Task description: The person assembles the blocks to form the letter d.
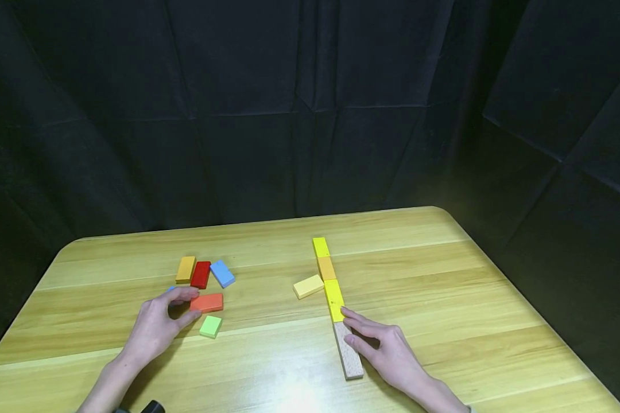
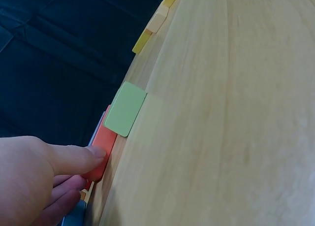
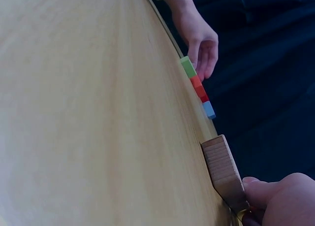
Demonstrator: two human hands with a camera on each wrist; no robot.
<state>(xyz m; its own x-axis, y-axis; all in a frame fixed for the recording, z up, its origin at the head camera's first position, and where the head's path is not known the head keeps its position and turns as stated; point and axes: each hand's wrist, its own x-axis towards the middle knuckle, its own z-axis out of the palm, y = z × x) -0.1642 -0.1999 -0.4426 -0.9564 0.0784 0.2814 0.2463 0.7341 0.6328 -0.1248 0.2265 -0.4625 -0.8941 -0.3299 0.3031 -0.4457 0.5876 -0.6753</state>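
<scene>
My left hand (image 1: 154,328) pinches the left end of an orange-red block (image 1: 209,302) between thumb and fingers. Just in front of that block lies a light green block (image 1: 210,326); behind it are a dark red block (image 1: 200,275), an orange block (image 1: 186,269) and a blue block (image 1: 223,273). Another blue block is mostly hidden by the left hand. My right hand (image 1: 391,349) rests its fairly straight fingertips along a row, against a yellow block (image 1: 333,298) and a pale speckled wooden block (image 1: 347,353). In the right wrist view, its thumb touches the wooden block (image 3: 222,169).
The row runs on toward the back with a light orange block (image 1: 326,268) and a yellow block (image 1: 321,247). A pale yellow block (image 1: 307,286) lies slanted at the row's left. A dark curtain (image 1: 248,166) hangs behind the wooden table (image 1: 268,344).
</scene>
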